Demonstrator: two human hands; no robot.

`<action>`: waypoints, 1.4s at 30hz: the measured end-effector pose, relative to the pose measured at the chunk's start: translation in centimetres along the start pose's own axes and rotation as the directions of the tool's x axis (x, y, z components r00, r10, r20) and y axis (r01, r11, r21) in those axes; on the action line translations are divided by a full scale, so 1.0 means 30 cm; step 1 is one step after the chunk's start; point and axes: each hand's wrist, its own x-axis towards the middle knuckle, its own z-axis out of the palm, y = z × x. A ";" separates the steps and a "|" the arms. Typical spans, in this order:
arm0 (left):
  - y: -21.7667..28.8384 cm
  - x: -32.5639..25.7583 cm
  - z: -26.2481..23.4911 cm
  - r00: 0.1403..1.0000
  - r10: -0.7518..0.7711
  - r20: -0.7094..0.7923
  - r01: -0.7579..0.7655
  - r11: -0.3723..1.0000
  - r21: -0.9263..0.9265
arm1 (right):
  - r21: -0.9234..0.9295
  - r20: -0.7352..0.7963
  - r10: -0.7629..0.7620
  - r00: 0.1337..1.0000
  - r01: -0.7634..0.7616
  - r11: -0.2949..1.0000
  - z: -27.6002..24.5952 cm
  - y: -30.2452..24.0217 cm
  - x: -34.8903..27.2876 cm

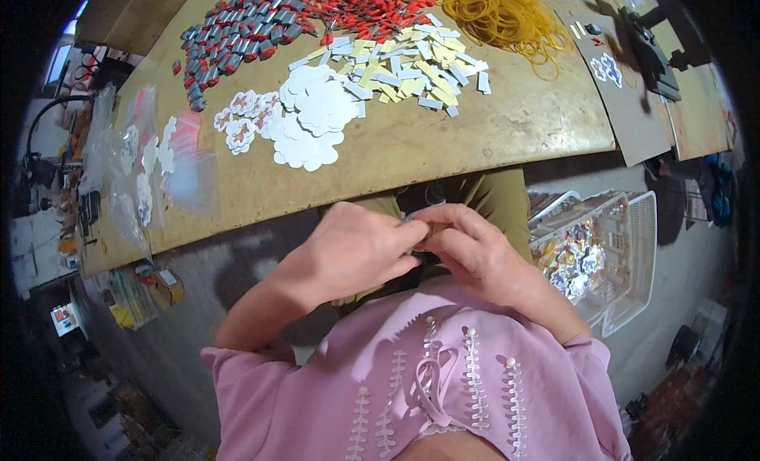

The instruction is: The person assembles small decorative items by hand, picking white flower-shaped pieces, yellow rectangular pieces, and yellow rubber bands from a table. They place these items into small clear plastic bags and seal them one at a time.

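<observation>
Both hands are together over my lap, just off the table's front edge. My left hand (356,243) is closed, with its fingertips meeting those of my right hand (471,243). The right fingers are bent in a pinch. A small greyish bit (407,219) shows between the fingertips; the rest of it is covered, so its kind is unclear. On the table beyond lie white scalloped cutouts (309,116) in a heap. Beside them are small printed cutouts (241,120). A pile of yellow and pale-grey rectangular pieces (412,69) lies behind to the right.
Grey-and-red small parts (245,33), red pieces with metal tips (364,9) and yellow rubber bands (499,17) lie along the table's far side. Clear plastic bags (186,164) hang over its left end. A white basket (633,263) of packed pieces stands at my right; a black device (653,57) sits beyond.
</observation>
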 end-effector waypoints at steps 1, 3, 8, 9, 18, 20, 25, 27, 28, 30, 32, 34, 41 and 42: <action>0.007 -0.012 -0.026 0.997 -0.011 -0.075 0.004 0.996 -0.093 | 0.007 -0.017 0.030 0.999 -0.030 1.000 -0.007 -0.003 0.001; 0.016 -0.039 -0.033 0.993 -0.062 -0.102 0.042 0.982 -0.184 | -0.020 -0.032 0.004 0.999 -0.005 1.000 -0.007 0.004 0.010; -0.013 -0.051 0.054 0.998 -0.009 -0.068 0.016 0.996 0.092 | -0.038 -0.012 -0.077 0.997 0.077 0.996 0.010 0.007 0.020; -0.016 -0.050 0.056 0.998 -0.011 -0.069 0.018 0.996 0.091 | -0.041 -0.013 -0.084 0.996 0.083 0.996 0.019 0.012 0.020; -0.009 -0.067 0.055 0.982 -0.020 -0.190 0.011 0.999 -0.051 | -0.046 -0.014 -0.037 0.999 0.036 0.998 0.011 0.006 0.018; -0.014 -0.064 0.079 0.977 -0.008 -0.214 0.008 1.000 0.001 | -0.038 -0.016 -0.031 0.999 0.030 0.999 0.017 0.009 0.019; -0.006 -0.099 0.046 0.853 -0.385 -0.351 0.080 0.762 -0.642 | -0.039 -0.114 0.037 0.993 -0.042 0.998 -0.026 -0.008 0.021; -0.018 -0.076 0.095 0.820 -0.395 -0.414 0.025 0.747 -0.664 | -0.062 -0.143 0.023 0.989 -0.032 0.998 -0.029 -0.007 0.031; -0.021 -0.061 0.116 0.823 -0.363 -0.436 0.000 0.769 -0.639 | -0.072 -0.155 0.014 0.988 -0.025 0.997 -0.030 -0.006 0.038; -0.024 -0.043 0.154 0.812 -0.325 -0.484 -0.060 0.779 -0.624 | -0.048 -0.149 0.027 0.989 -0.034 0.998 -0.031 -0.007 0.047; -0.025 -0.033 0.182 0.782 -0.318 -0.535 -0.130 0.757 -0.640 | -0.002 -0.163 0.082 0.983 -0.083 0.997 -0.027 -0.014 0.046; -0.015 -0.032 0.184 0.782 -0.381 -0.494 -0.109 0.696 -0.709 | 0.072 -0.191 0.173 0.966 -0.162 0.984 -0.027 -0.027 0.051; -0.002 -0.008 0.237 0.727 -0.380 -0.572 -0.209 0.671 -0.712 | 0.247 0.011 0.239 0.971 -0.234 0.940 -0.029 0.005 0.057; -0.005 -0.004 0.242 0.722 -0.361 -0.590 -0.236 0.673 -0.701 | 0.235 0.043 0.232 0.972 -0.235 0.943 -0.032 0.009 0.060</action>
